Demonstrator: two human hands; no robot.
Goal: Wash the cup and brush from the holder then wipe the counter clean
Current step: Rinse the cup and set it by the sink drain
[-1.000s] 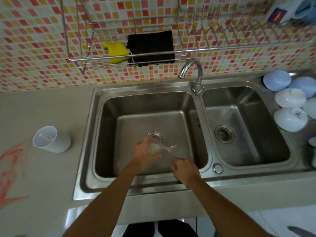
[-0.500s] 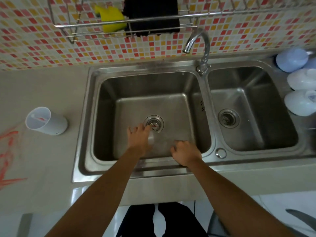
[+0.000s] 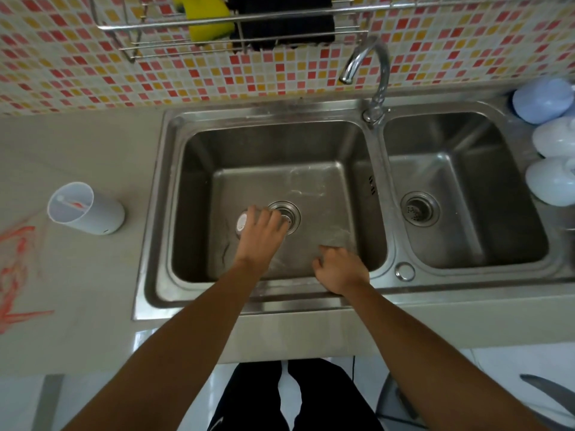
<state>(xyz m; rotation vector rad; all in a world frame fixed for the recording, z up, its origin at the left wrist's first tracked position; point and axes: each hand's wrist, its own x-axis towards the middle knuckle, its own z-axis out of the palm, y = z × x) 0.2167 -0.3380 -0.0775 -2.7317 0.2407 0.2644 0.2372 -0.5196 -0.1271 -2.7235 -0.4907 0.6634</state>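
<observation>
A clear cup is down in the left basin, just left of the drain, its round base facing up and left. My left hand grips it from above, fingers spread over it and hiding most of it. My right hand is curled by the basin's front wall, and nothing shows in it. On the counter to the left, the white holder lies tilted with a white and red brush inside. Red scribbles mark the counter near its left edge.
The faucet arches over the divider between the basins; no water runs. A wall rack holds a yellow sponge and a black cloth. Upturned bowls crowd the right side beside the right basin.
A second ago my left hand held the cup tipped above the drain with water spilling out. It has since lowered the cup to the basin floor. My right hand has barely moved.
</observation>
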